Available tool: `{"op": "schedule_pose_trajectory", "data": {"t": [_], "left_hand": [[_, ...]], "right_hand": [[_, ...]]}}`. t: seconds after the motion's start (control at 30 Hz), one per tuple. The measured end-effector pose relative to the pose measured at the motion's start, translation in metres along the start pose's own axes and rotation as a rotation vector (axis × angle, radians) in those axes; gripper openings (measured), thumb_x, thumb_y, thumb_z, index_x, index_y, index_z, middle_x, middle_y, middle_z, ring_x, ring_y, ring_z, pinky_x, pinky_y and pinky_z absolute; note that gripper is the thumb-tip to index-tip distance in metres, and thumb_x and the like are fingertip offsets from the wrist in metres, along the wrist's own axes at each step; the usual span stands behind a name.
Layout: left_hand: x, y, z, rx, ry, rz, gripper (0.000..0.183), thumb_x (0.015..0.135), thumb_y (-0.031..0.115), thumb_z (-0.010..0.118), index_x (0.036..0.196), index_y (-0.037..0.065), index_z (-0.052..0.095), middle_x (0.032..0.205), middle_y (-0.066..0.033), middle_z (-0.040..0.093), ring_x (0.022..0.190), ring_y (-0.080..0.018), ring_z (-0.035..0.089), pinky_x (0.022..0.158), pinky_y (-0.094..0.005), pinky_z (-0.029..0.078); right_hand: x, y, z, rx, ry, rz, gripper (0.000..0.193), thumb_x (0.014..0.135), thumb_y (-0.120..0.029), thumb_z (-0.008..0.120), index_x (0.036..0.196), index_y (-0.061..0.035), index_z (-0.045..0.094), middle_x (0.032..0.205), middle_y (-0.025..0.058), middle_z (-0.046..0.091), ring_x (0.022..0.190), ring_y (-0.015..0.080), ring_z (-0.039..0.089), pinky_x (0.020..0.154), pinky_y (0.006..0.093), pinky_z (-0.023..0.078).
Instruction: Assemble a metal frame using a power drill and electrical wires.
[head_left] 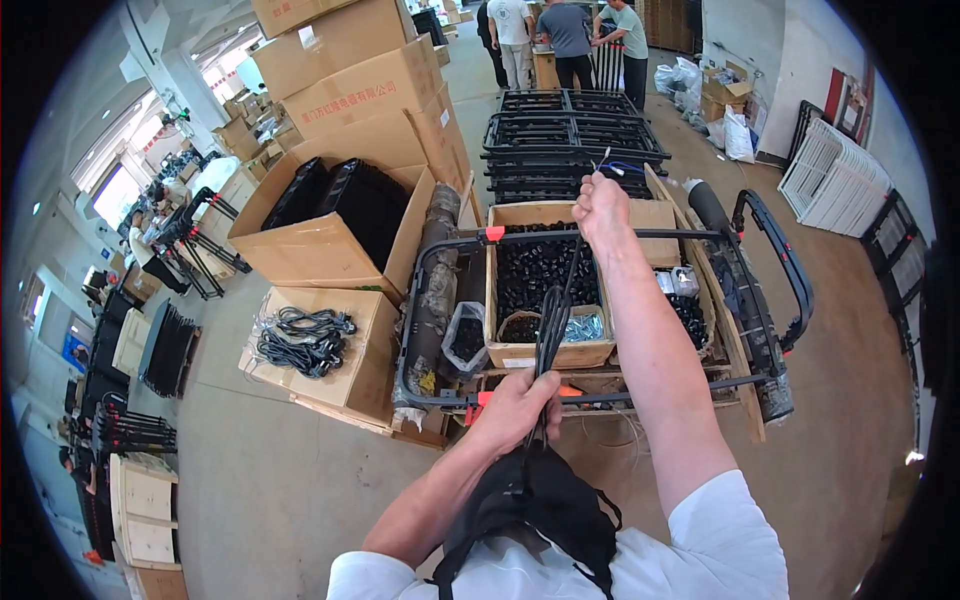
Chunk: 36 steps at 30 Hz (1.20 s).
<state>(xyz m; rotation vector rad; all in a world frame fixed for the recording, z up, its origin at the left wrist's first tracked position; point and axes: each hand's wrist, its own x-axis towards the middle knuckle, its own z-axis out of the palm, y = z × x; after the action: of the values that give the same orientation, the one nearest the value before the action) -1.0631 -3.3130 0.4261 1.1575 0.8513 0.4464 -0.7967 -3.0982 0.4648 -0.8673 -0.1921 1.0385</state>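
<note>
My left hand [515, 405] is closed around a folded bundle of black cable [549, 340] in front of my body. Farther out, my right hand [603, 208] pinches one end of this cable, pulled up away from the bundle. Thin wire ends in blue and white [612, 165] stick out past its fingers. Under both hands lies a black tubular metal frame [455, 243] with red pieces on it. Inside the frame stands a cardboard box [491, 290] of small black plastic parts [530, 262], with silver screws [584, 327] in a near compartment.
Left of the frame, coiled black power cables [305, 338] lie on a carton, below an open box [310, 262] of black parts. Tall cartons [350, 90] rise behind. Stacked black frames [570, 130] stand ahead, with several people beyond. White frames [838, 178] lean at the right wall.
</note>
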Motion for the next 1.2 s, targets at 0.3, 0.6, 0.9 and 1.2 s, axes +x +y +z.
{"op": "schedule_pose_trajectory", "data": {"t": [0.3,0.6,0.9,1.2], "left_hand": [[-0.067,-0.065,-0.058,0.774,0.179,0.235,0.044,0.101,0.024,0.068,0.135,-0.002,0.058,0.119,-0.0191,0.071,0.118,-0.0306,0.067,0.102,-0.0407,0.051],[-0.140,0.090,-0.102,0.976,0.977,1.012,0.043,0.103,0.015,0.061,0.141,-0.003,0.059,0.145,-0.0201,0.060,0.138,-0.0346,0.055,0.118,-0.0434,0.040],[-0.108,0.006,-0.076,-0.086,0.129,0.188,0.060,0.114,0.051,0.045,0.109,0.000,0.075,0.070,-0.0039,0.065,0.068,-0.0119,0.061,0.068,-0.0263,0.048],[-0.113,-0.039,-0.048,-0.457,0.250,0.301,0.032,0.109,0.026,0.064,0.127,0.000,0.071,0.104,0.0005,0.070,0.078,-0.0046,0.052,0.069,-0.0209,0.044]], "right_hand": [[-0.195,0.003,0.007,-0.081,-0.612,0.125,0.034,0.112,-0.037,0.056,0.095,-0.0077,0.057,0.069,-0.0083,0.040,0.052,0.0038,0.032,0.046,0.0231,0.028],[-0.296,0.025,-0.031,-0.161,-1.086,0.583,0.038,0.113,-0.035,0.054,0.091,-0.0040,0.057,0.067,-0.0056,0.037,0.052,0.0055,0.030,0.047,0.0251,0.026],[-0.306,0.051,-0.083,-0.257,-1.048,0.759,0.038,0.112,-0.036,0.057,0.093,-0.0031,0.060,0.068,-0.0069,0.039,0.056,0.0036,0.030,0.050,0.0225,0.025],[-0.304,0.090,-0.135,-0.284,-0.969,1.000,0.037,0.113,-0.034,0.055,0.090,-0.0051,0.059,0.068,-0.0074,0.037,0.055,0.0035,0.028,0.050,0.0227,0.024]]}}
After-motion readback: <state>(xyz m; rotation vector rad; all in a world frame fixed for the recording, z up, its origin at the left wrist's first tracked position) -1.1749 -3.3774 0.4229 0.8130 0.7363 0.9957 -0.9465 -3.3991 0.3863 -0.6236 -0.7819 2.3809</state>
